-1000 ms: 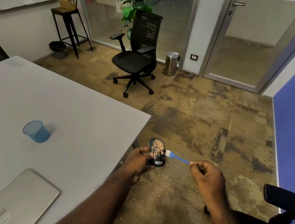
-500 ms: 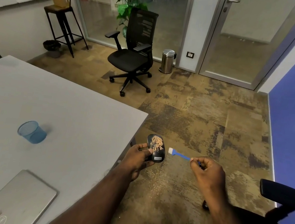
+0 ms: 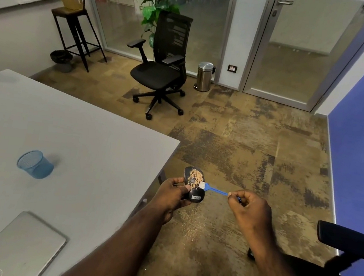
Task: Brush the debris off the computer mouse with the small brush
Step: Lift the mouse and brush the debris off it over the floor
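Observation:
My left hand (image 3: 172, 196) grips a black computer mouse (image 3: 194, 183) by its near end, held over the floor just past the table corner. Brown crumbly debris (image 3: 195, 176) covers the mouse's upper face. My right hand (image 3: 249, 209) pinches the end of a small blue brush (image 3: 212, 189). Its white bristles touch the right side of the mouse, at the lower edge of the debris patch.
A grey table (image 3: 72, 142) on the left carries a blue mesh cup (image 3: 34, 164) and a shut silver laptop (image 3: 16, 248). Fallen crumbs (image 3: 190, 228) lie on the carpet below the mouse. A black office chair (image 3: 162, 66) and a steel bin (image 3: 204, 76) stand further off. A chair armrest (image 3: 347, 238) is at my right.
The brush head has moved left from beside the mouse onto its surface, and the bristles now touch the debris. My left hand keeps its grip on the mouse.

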The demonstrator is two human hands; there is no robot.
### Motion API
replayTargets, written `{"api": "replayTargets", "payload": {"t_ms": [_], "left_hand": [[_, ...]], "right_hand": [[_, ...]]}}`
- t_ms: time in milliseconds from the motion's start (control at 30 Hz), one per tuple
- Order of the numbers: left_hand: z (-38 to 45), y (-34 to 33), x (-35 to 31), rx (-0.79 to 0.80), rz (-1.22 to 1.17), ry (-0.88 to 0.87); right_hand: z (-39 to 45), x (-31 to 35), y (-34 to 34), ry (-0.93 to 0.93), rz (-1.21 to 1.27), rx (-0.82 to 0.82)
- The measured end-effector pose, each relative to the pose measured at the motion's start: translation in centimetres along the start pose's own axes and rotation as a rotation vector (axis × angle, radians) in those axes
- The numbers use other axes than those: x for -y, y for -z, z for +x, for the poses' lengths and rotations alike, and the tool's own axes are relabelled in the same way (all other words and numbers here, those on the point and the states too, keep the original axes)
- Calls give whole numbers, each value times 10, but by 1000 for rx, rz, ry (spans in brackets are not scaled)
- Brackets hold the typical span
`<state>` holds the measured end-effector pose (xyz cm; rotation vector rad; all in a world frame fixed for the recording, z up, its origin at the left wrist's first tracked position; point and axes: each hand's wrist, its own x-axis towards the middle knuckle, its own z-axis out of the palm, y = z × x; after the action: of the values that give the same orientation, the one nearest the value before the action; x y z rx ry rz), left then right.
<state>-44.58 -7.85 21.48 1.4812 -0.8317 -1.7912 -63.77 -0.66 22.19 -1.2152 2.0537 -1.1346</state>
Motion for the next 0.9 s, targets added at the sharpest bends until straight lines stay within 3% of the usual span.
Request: {"api": "replayTargets", "payload": {"t_ms": [100, 267, 433, 567, 700, 900], "left_hand": [[0, 0, 0, -12, -10, 9], [2, 1, -2, -15, 17, 8], [6, 1, -2, -34, 27, 12], [8, 1, -2, -32, 26, 8], [9, 1, -3, -36, 31, 4], [11, 1, -3, -28, 23, 3]], "right_hand": [[5, -1, 3, -36, 2, -58], [2, 1, -3, 5, 44, 28], [8, 0, -2, -40, 24, -55], [6, 4, -7, 3, 61, 23], [10, 0, -4, -39, 22, -61], [12, 4, -5, -21, 16, -20]]}}
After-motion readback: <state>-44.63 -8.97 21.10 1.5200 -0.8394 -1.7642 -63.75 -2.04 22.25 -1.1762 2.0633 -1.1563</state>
